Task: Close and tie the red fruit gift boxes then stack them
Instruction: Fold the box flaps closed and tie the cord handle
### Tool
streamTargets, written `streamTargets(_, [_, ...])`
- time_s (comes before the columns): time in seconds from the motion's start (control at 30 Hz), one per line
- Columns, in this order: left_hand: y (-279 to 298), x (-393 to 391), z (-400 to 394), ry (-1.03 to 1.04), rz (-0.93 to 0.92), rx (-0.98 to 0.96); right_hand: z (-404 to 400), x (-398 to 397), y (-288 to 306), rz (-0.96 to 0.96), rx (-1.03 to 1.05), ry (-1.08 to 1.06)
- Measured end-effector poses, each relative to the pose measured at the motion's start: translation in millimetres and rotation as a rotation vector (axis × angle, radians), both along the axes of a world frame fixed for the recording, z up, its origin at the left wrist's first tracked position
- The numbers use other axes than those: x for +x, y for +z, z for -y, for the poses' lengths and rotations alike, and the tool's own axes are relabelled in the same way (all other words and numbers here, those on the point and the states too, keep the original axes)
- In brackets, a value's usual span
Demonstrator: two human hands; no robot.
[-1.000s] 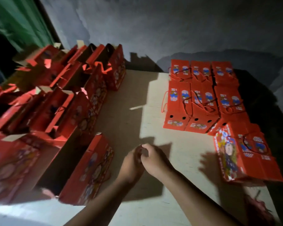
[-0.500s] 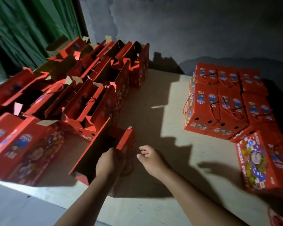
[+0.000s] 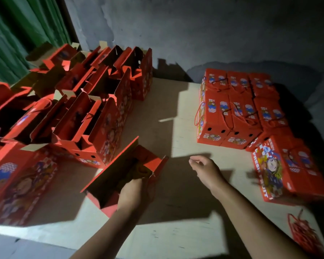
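Observation:
An open red gift box (image 3: pixel 118 174) sits tilted on the table (image 3: pixel 176 212) in front of me, flaps up and brown inside showing. My left hand (image 3: pixel 133 193) grips its near right wall. My right hand (image 3: pixel 206 171) hovers to the right of the box, fingers loosely curled, holding nothing. Several closed, tied red boxes (image 3: pixel 236 109) stand packed together at the right. One more closed box (image 3: pixel 288 169) lies nearer, at the right edge.
Several open red boxes (image 3: pixel 86 109) crowd the left half of the table, back to the wall. A bundle of red cords (image 3: pixel 303 232) lies at the near right corner. A green curtain (image 3: pixel 21 34) hangs at the far left.
My hands were together at the table's middle; the left moved to the open box, took hold of it and pulled it toward me. The right hand drifted to the right.

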State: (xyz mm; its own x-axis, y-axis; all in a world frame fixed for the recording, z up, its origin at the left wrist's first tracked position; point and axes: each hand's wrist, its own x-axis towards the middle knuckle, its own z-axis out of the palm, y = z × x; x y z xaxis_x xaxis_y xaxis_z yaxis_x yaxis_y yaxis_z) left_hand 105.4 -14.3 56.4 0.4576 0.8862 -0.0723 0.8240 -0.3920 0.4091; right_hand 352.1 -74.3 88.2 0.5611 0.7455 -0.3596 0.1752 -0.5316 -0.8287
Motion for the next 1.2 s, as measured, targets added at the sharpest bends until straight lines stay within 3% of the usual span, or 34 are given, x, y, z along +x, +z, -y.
streamTargets(0.2, [-3.6, 23.4, 34.4, -0.290, -0.132, -0.025, 29.8, 28.7, 6.2, -0.020, -0.010, -0.077])
streamTargets(0.43, [-10.1, 42.4, 88.8, -0.600, -0.346, -0.025, 85.4, 39.8, -5.8, -0.026, -0.111, 0.039])
streamTargets(0.6, [-12.2, 38.0, 108.3, -0.716, -0.317, -0.007, 125.0, 38.4, -20.8, -0.050, -0.204, 0.102])
streamTargets(0.77, [-8.6, 32.7, 109.9, -0.685, -0.362, -0.001, 138.9, 29.0, -36.5, -0.092, -0.195, 0.099])
streamTargets(0.87, [12.7, 25.7, 102.7, -0.557, -0.103, -0.134, 139.6, 28.5, -44.5, -0.070, -0.165, 0.077])
streamTargets(0.93, [25.7, 15.4, 90.8, -0.337, 0.068, -0.249, 139.6, 29.0, -50.0, -0.062, -0.158, 0.067])
streamTargets(1.03, [18.2, -5.2, 53.5, -0.062, 0.198, -0.102, 141.2, 29.3, -55.2, -0.054, -0.132, 0.078])
streamTargets(1.13, [0.3, -23.2, 24.2, -0.077, 0.168, -0.156, 144.4, 31.2, -58.1, -0.034, -0.116, 0.120])
streamTargets(1.2, [-11.3, -32.2, 17.9, -0.250, 0.201, -0.247, 146.5, 32.2, -59.0, -0.002, -0.120, 0.146])
